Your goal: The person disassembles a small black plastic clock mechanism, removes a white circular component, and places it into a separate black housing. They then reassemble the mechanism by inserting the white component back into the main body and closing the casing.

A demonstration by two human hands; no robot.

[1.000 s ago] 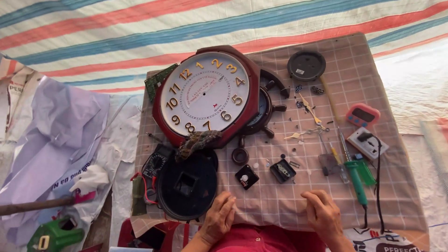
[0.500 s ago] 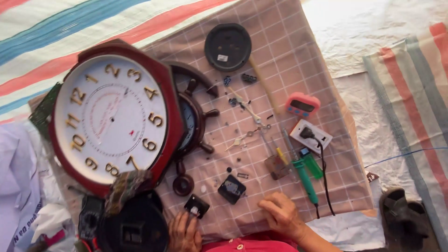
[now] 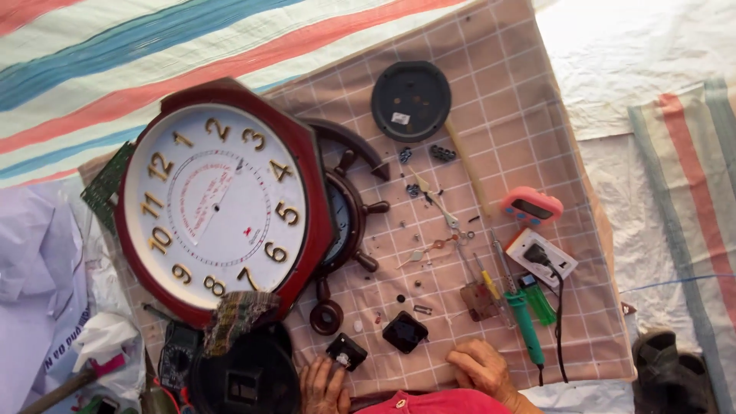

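My left hand rests at the near edge of the checked cloth, its fingers touching a small black clock movement. My right hand lies flat on the cloth with loosely curled fingers and holds nothing. Between the hands sits a second black square movement. A large red-framed wall clock with gold numerals lies face up to the left, overlapping a dark ship-wheel clock.
A round black back cover, loose clock hands and small parts, screwdrivers, a green soldering iron, a green lighter, a pink timer and a plug adapter lie on the cloth. A sandal sits at lower right.
The view has swung to the right and closer. My left hand has come to rest against the small black movement; my right hand stays on the cloth's near edge.
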